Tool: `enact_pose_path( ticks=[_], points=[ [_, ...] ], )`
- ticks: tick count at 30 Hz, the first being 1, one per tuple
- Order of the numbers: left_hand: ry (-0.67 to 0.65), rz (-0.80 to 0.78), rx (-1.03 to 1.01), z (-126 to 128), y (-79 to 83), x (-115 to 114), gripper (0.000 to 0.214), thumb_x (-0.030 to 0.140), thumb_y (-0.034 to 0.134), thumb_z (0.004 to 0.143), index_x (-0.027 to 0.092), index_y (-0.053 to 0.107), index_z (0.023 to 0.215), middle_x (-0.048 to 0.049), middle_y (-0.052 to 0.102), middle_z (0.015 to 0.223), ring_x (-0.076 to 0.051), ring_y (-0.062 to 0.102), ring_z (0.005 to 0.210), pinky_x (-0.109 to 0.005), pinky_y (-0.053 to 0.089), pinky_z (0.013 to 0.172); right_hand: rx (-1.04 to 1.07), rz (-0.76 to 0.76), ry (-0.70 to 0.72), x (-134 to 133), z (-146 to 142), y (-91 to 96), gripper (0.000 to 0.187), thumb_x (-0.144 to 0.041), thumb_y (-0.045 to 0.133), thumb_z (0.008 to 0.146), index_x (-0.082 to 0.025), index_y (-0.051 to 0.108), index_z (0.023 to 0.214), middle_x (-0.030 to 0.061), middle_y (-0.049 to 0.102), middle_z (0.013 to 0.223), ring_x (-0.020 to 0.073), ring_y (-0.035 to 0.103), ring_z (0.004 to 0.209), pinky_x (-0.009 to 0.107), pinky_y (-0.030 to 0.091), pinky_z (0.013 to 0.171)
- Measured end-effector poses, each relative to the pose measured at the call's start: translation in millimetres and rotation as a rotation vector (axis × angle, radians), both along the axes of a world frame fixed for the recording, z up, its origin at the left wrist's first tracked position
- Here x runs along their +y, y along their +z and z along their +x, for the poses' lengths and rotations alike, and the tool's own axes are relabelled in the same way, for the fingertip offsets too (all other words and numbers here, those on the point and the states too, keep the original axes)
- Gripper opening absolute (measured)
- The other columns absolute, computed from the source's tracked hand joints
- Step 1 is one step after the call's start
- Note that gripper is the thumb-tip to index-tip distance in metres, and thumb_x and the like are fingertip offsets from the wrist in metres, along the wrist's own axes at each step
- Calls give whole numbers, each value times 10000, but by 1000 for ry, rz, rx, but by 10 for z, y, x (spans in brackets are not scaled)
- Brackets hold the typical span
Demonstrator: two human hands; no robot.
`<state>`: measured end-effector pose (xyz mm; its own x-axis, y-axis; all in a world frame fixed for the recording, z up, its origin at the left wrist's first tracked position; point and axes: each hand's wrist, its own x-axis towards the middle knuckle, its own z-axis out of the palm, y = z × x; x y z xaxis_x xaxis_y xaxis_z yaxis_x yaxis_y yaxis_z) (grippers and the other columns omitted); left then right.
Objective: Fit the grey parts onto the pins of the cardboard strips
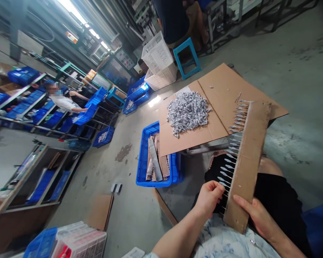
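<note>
A long cardboard strip point(247, 161) lies slanted over my lap, with a row of small silver pointed pieces point(233, 143) stuck along its left edge on thin pins. My right hand point(254, 211) holds the strip's near end, fingers wrapped around it. My left hand point(210, 197) is closed in a pinch at the lowest pins of the row; what it pinches is too small to make out. Beyond the strip, a heap of the same silver pieces point(187, 111) lies on a flat cardboard sheet point(220, 93).
A blue crate point(146, 157) holding more cardboard strips sits on the concrete floor to the left of the sheet. White baskets point(158, 57) and a blue stool point(187, 57) stand farther back, beside a seated person. Another person sits by shelves of blue bins point(43, 107) at left.
</note>
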<state>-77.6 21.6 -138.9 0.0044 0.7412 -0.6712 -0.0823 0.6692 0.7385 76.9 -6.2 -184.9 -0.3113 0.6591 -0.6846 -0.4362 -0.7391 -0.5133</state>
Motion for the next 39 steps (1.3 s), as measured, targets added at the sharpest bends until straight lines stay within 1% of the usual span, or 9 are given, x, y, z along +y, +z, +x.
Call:
enact_pose_path(
  ticks=[6,11,13,15,18,22,26,31,39],
  points=[
    [-15,-9,-47,-125,24,-1,271,355,740,671,118,684,790,11,564,648,-54,435,524,-175,317,471,-83,-4,-51,50,12,28,276,-398,825,629,-186,774,798,22,778,718,216,665,672,265,529,604],
    [146,-39,-173,-180,84,-7,406,382,806,623,87,700,882,-44,638,753,-77,548,596,-190,440,554,-98,24,-19,105,0,116,320,-407,796,656,-182,788,882,64,799,868,261,690,822,291,545,701],
    [220,-41,-181,-159,103,7,438,390,830,583,89,676,862,-48,650,747,-86,570,589,-198,459,561,-116,19,-24,112,-5,136,300,-396,789,662,-186,792,876,68,800,865,275,694,857,294,547,711],
    [263,-30,-148,-125,102,28,435,406,836,561,107,637,806,-40,652,716,-87,568,549,-192,441,514,-133,12,-42,109,-8,146,275,-385,785,663,-189,795,855,66,801,844,278,699,858,292,549,704],
    [254,-36,-90,-82,60,52,422,440,818,571,131,575,724,-34,650,666,-79,545,495,-172,383,447,-141,9,-71,98,-13,161,257,-378,788,658,-188,797,831,65,803,821,267,705,795,289,553,670],
    [219,-73,-57,-58,3,54,422,453,805,578,138,545,682,-35,642,607,-70,526,472,-157,336,430,-144,7,-87,94,-27,202,260,-375,798,638,-179,798,809,69,801,780,255,700,717,292,552,619],
    [217,-73,-52,-49,12,51,444,484,802,569,142,537,669,-35,639,588,-71,525,467,-161,330,438,-175,24,-95,101,-49,209,266,-369,807,614,-172,799,793,75,803,791,260,703,743,291,550,645],
    [199,-72,-59,-43,20,57,472,512,804,553,137,544,672,-34,635,583,-70,523,464,-164,334,443,-181,37,-83,96,-58,177,277,-381,794,636,-166,792,811,73,801,778,265,703,742,300,546,642],
    [208,-69,-61,-52,-28,52,501,549,793,557,140,534,688,-27,626,578,-72,516,458,-173,324,442,-197,35,-86,110,-58,254,247,-352,785,628,-166,789,790,74,796,760,280,709,718,322,554,633]
  ],
)
